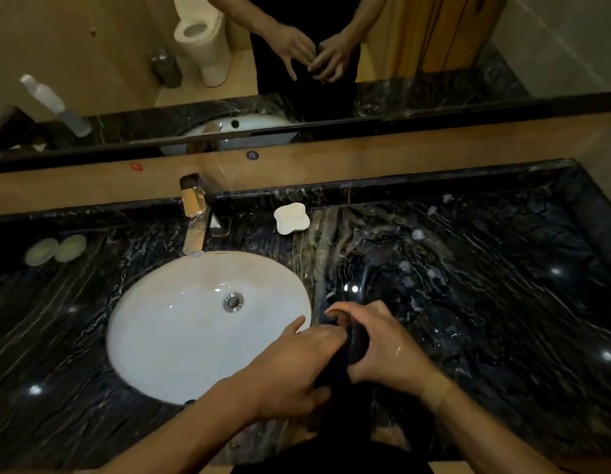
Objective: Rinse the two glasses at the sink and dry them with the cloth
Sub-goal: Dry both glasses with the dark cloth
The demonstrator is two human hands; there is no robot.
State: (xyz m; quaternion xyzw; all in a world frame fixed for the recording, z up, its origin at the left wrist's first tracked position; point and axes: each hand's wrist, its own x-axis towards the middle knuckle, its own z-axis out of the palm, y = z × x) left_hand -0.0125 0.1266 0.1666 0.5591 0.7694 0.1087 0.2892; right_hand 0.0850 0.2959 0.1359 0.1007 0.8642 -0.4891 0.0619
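Both hands, left (290, 364) and right (382, 343), grip what looks like a glass (357, 336) in dark cloth (334, 367).

Readable text: none.
Red round sticker (136, 166): on the wooden ledge, left of and behind the tap (195, 218); its marking is too blurred to read.
Dark round sticker (252, 155): on the same ledge, right of and behind the tap; a pale mark shows but cannot be made out.
Basin (181, 323) rim below the tap: a tiny dark mark, illegible.
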